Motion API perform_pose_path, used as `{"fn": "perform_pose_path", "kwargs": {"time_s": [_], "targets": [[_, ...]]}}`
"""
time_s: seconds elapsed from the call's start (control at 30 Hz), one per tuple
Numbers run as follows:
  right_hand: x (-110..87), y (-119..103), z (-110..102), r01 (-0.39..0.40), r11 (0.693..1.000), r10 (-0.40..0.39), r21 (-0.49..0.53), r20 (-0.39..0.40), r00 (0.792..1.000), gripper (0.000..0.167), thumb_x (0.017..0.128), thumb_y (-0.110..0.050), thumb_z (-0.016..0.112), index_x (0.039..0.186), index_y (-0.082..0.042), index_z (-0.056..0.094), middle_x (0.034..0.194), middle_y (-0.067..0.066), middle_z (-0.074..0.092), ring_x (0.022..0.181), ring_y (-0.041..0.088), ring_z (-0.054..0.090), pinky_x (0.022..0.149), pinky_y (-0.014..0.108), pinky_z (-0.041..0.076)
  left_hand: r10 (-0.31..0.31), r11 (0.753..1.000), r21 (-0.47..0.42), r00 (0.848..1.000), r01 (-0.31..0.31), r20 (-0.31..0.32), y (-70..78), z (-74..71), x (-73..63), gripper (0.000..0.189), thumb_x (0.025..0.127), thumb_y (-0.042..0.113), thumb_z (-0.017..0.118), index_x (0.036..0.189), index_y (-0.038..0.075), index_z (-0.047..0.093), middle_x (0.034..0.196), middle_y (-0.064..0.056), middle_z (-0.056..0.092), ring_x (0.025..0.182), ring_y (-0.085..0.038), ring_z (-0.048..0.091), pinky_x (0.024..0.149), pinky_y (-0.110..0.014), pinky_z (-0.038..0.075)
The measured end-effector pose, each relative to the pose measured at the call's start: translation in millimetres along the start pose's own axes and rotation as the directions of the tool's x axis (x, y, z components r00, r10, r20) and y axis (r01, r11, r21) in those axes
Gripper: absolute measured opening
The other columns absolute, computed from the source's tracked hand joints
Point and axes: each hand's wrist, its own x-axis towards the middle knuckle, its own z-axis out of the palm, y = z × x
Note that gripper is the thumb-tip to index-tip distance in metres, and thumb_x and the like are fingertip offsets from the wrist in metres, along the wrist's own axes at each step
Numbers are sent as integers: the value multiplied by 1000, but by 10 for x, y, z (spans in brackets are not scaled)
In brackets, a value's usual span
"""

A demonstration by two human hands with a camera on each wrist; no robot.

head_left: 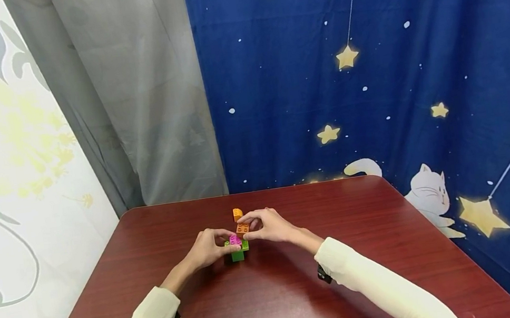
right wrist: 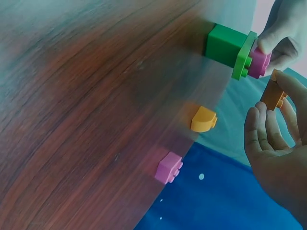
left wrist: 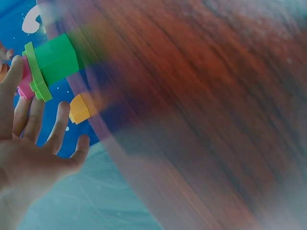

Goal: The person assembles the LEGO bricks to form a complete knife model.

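Observation:
A small stack stands on the table: a green block (right wrist: pixel 224 44) at the bottom, a light green plate (right wrist: pixel 242 60) over it, and a pink brick (right wrist: pixel 259 63) on top. My left hand (head_left: pixel 206 249) pinches the pink brick between thumb and fingers. Just above and to the right, my right hand (head_left: pixel 268 226) grips an orange brick (right wrist: pixel 272 95) by its ends, apart from the stack. Farther back sits a yellow-orange brick (head_left: pixel 237 214) with a curved side. Another pink brick (right wrist: pixel 169 167) shows on the table in the right wrist view; in the head view it is hidden.
The dark red wooden table (head_left: pixel 271 295) has rounded far corners. A blue curtain with stars (head_left: pixel 285 97) and a grey curtain (head_left: pixel 158 112) hang right behind its far edge. A white patterned curtain (head_left: pixel 9 184) lies along the left.

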Motion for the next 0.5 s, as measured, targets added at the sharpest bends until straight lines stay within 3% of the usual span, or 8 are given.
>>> {"fn": "perform_pose_path", "kwargs": {"time_s": [0.13, 0.2, 0.27, 0.5], "targets": [[21, -37, 40, 2, 999, -3, 40, 26, 1000, 40, 91, -19, 83, 128, -9, 72, 115, 3, 75, 92, 14, 70, 95, 34, 52, 12, 1000, 8, 1000, -12, 0, -5, 6, 5, 36, 82, 34, 90, 107, 10, 80, 98, -1, 78, 82, -12, 69, 70, -27, 54], [32, -42, 65, 5, 997, -8, 75, 40, 999, 40, 91, -14, 83, 128, -8, 71, 116, 6, 75, 93, 18, 70, 86, 36, 59, 13, 1000, 8, 1000, -13, -1, -15, 11, 8, 38, 82, 34, 90, 107, 9, 80, 97, -1, 78, 81, -11, 69, 70, -27, 54], [45, -44, 86, 7, 995, -11, 98, 50, 999, 40, 91, -12, 82, 128, -6, 70, 117, 9, 75, 94, 22, 71, 86, 38, 59, 12, 1000, 3, 1000, -12, 0, -26, 15, 9, 39, 81, 35, 91, 107, 8, 80, 97, -1, 78, 80, -9, 68, 69, -26, 54], [56, -107, 115, 10, 997, -15, 70, 74, 997, 41, 91, -11, 82, 130, -7, 71, 111, 7, 75, 93, 20, 71, 84, 31, 59, 4, 1000, -5, 1000, -4, 6, -44, 15, -3, 40, 80, 37, 91, 107, 9, 79, 97, -1, 77, 82, -11, 69, 70, -28, 55]]}}
